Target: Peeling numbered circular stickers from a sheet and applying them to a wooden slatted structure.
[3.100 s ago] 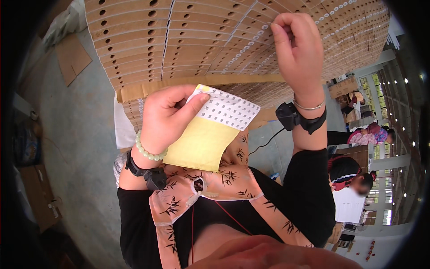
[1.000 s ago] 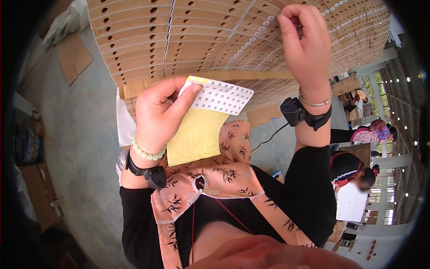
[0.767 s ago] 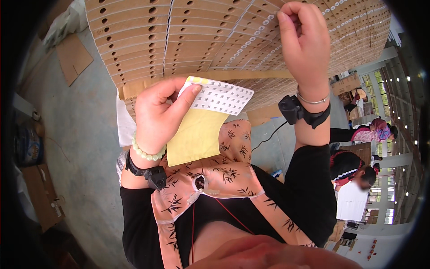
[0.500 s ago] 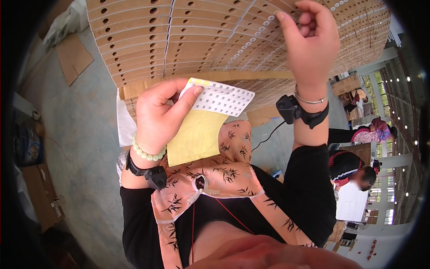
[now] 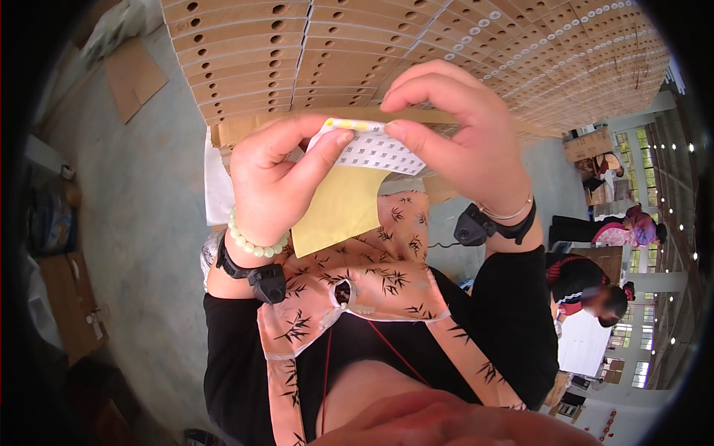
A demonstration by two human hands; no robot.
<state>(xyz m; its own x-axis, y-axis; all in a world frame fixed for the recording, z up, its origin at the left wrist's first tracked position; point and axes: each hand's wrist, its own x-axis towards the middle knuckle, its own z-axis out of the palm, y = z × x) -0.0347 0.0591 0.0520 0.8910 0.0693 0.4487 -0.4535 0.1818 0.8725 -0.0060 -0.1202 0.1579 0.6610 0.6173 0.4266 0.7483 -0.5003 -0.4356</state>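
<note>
Stacked perforated cardboard sheets [image 5: 416, 52] fill the background behind our hands.
We pinch the sticker sheet [image 5: 372, 152] with its yellow backing between left hand [image 5: 279, 182] thumb and fingers; right hand [image 5: 465, 141] fingers clamp its top edge.

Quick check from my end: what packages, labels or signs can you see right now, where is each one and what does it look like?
Label sheet: pinched between left hand and right hand; white grid of small stickers, yellow backing.
Stacked cardboard boxes: wall ahead; brown, rows of round holes.
Flat cardboard pieces: floor, upper left; brown.
Boxes: far right, small, brown.
</note>
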